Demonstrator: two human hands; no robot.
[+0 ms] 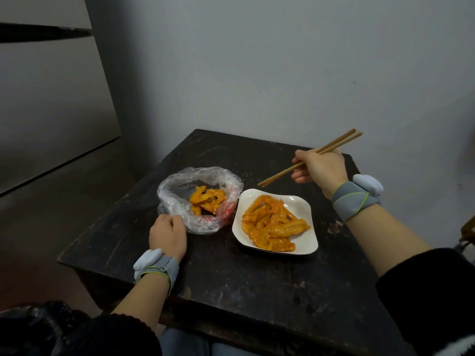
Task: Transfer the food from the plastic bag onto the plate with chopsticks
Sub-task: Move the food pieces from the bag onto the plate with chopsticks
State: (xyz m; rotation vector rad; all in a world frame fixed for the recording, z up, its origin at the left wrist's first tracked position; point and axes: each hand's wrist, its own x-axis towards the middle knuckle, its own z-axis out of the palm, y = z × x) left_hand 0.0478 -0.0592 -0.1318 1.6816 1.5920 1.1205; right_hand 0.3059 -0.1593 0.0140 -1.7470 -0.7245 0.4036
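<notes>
Food (pixel 207 200): a small orange saucy clump sits inside the open clear bag (pixel 177 183), just beyond the left fingers (pixel 177 219). Left hand (pixel 168 236) is at the bag's near rim, fingers curled onto the plastic and grasping it. A bigger pile (pixel 275 224) of the same orange strips lies on a white plate (pixel 304 201), to the right of the left fingers and nearer than the right fingers (pixel 299 179). The plate sits right against the bag's right side. Right hand (pixel 321 170) hovers beyond the plate's far edge, fingers grasping the chopsticks (pixel 282 173) mid-shaft. The tips are close together and bare. They point down-left from the right fingers, over the surface (pixel 231 273) by the plate's far-left corner, apart from both lots of food. The blunt ends stick out up-right past the hand. Grey wristband (pixel 356 201) with a pale lump on the right wrist, a matching band (pixel 156 265) on the left. Dark sleeves (pixel 424 278) on both forearms. The surface is dark and scuffed, against a grey wall (pixel 282 73).
</notes>
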